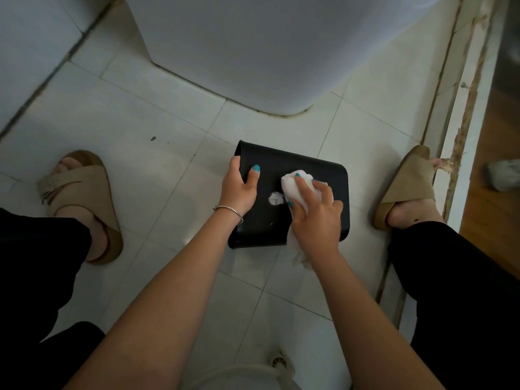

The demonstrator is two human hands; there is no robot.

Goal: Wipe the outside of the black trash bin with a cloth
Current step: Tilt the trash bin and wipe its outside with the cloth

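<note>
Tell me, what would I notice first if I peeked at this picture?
Right in the middle, a black trash bin lies on its side on the white tiled floor. The left hand grips its edge while the right hand presses a white cloth against it. Tan sandals sit on either side.

Black plastic trash bin [295,170]: right wall partly hidden under right hand [315,218] and white crumpled cloth [295,184]. Bin opening unseen. Small white patch [275,199] on bin: unidentifiable.

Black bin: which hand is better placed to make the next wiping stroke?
Right. The right hand already presses the white cloth on the black bin; the left hand grips its edge, steadying it.
</note>
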